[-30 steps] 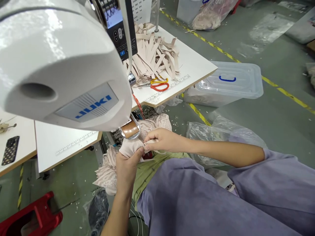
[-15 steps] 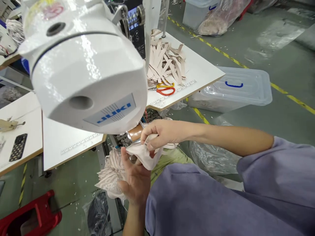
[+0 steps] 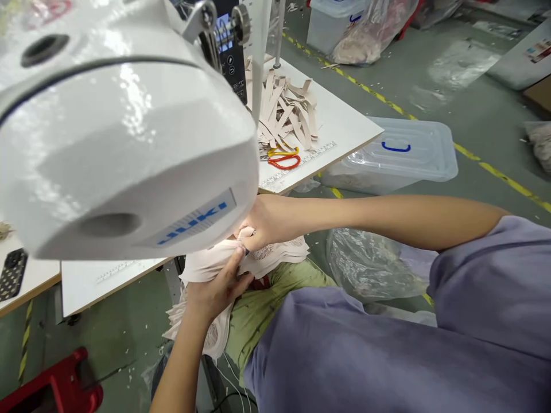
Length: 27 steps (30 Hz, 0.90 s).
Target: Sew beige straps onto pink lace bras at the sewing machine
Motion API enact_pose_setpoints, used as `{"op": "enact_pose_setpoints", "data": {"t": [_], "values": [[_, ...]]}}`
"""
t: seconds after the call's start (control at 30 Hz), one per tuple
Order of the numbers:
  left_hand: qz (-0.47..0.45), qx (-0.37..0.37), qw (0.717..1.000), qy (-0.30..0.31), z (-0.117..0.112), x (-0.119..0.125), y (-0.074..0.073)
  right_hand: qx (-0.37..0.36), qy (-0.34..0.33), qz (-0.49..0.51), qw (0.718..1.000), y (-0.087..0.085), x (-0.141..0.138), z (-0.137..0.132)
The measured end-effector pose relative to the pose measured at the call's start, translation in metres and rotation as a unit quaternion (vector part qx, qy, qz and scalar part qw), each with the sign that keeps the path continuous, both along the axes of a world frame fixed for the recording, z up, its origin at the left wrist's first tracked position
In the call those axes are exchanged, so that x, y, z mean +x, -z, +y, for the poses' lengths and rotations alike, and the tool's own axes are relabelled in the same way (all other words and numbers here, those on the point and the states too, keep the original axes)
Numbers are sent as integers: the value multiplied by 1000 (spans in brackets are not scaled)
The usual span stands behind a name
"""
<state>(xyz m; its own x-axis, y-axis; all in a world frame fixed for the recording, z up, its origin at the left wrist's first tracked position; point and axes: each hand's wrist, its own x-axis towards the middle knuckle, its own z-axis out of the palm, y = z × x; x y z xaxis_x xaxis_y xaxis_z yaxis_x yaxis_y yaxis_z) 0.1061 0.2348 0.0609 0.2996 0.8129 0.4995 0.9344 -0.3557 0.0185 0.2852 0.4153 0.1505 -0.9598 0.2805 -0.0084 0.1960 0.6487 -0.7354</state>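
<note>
A pale pink fabric piece (image 3: 204, 263) lies beneath the head of the white sewing machine (image 3: 142, 155). My left hand (image 3: 217, 289) pinches the near edge of this piece between thumb and fingers. Close beside it, my right hand (image 3: 264, 221) is closed on the cloth, its fingertips partly hidden behind the machine head. More pale fabric pieces with lace (image 3: 279, 252) show below my right wrist. A bundle of similar lace-trimmed pieces (image 3: 217, 335) hangs under my left hand. The needle area is hidden by the machine head.
Pale fabric strips (image 3: 288, 109) are heaped on the white table (image 3: 344, 115), with red-and-yellow-handled scissors (image 3: 284, 159) in front. A lidded clear bin (image 3: 400, 155) and a plastic bag (image 3: 370, 264) are on the floor. A phone (image 3: 12, 274) lies at left; a red stool (image 3: 64, 384) stands below.
Both hands have moved in under the machine head with the fabric piece. My left hand turned from palm-up, fingers spread, to pinching the cloth's edge. The view has shifted closer to the machine.
</note>
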Motion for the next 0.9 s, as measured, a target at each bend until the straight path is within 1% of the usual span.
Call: {"op": "enact_pose_setpoints", "data": {"t": [0.07,0.13,0.17,0.23,0.3,0.37,0.47,0.57,0.73,0.83,0.9], "values": [[-6,4,1000,9,3,0,0,21,-13,-26,999,0,1,0],[-32,-4,999,7,4,4,-2,40,-15,-21,999,4,4,-1],[-48,-14,999,0,4,7,-4,50,-6,2,999,8,7,-1],[-82,-39,996,-21,4,15,-9,90,22,83,992,18,14,-1],[-111,-57,992,-37,4,23,-14,141,39,170,974,29,21,0],[-133,-67,988,-45,4,30,-20,169,34,212,962,38,25,1],[-159,-82,982,-56,4,37,-23,153,34,198,968,44,25,1],[-166,-84,980,-71,3,40,-23,134,39,179,974,43,21,1],[-172,-91,977,-88,5,45,-22,121,41,184,975,40,19,2],[-162,-84,977,-107,6,51,-27,129,58,200,969,45,22,-2],[-158,-85,976,-120,5,55,-31,157,61,231,958,51,25,-6]]}}
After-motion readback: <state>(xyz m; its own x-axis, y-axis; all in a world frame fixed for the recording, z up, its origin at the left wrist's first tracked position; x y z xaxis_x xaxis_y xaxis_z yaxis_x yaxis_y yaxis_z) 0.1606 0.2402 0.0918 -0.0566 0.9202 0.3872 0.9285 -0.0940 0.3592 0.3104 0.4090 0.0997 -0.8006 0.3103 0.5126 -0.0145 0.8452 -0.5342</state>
